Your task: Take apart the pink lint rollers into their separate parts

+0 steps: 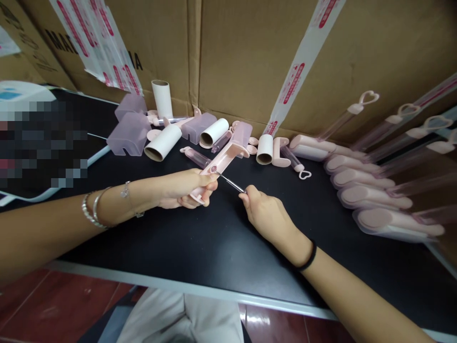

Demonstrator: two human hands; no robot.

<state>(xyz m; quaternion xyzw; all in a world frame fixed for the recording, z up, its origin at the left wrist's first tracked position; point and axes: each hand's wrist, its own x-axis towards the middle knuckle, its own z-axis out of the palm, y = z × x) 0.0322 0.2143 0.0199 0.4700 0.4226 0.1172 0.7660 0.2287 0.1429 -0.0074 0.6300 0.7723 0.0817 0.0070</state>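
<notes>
The pink holder (pixel 225 157) is gripped by the left hand (pixel 191 188), slanting beyond its fingers (pixel 211 186); the screwdriver (pixel 232 183), pinched by the right hand (pixel 267 212), is pointed crosswise at it.

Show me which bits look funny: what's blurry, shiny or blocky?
In the head view, the pink rollers on the right look stretched and smeared; blocky squares hide part of the left side in the head view; glare shines off the red floor in the head view; also in the head view, the right hand and rod look clearer.
</notes>
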